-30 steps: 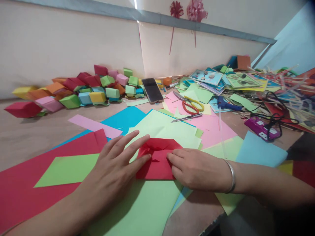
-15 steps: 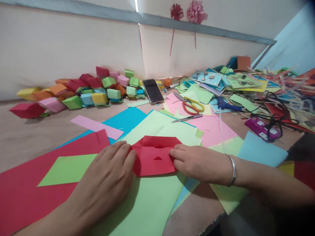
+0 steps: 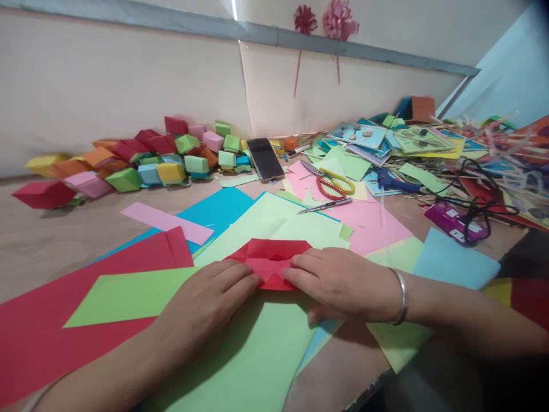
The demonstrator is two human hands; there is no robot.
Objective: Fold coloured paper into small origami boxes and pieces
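A folded piece of red paper [image 3: 274,266] lies in front of me on light green sheets [image 3: 244,349], its far edge creased upward. My left hand [image 3: 212,300] grips its left side, the fingers bent over the near edge. From the right, my right hand [image 3: 338,280] holds the opposite side, its thumb low near the edge. Both hands cover the ends of the paper. Left of my left hand, a bright green strip [image 3: 124,294] rests on a larger red sheet [image 3: 38,326].
Scissors [image 3: 334,184] and a craft knife [image 3: 325,206] lie beyond the paper, near a phone [image 3: 266,159]. Several folded paper boxes [image 3: 169,171] line the wall at left. On the right are a blue glue gun [image 3: 398,182], a purple power strip [image 3: 455,221] and cables.
My hands have come closer together over the red paper. Its near edge has been folded up and away from me, so less of the paper shows.
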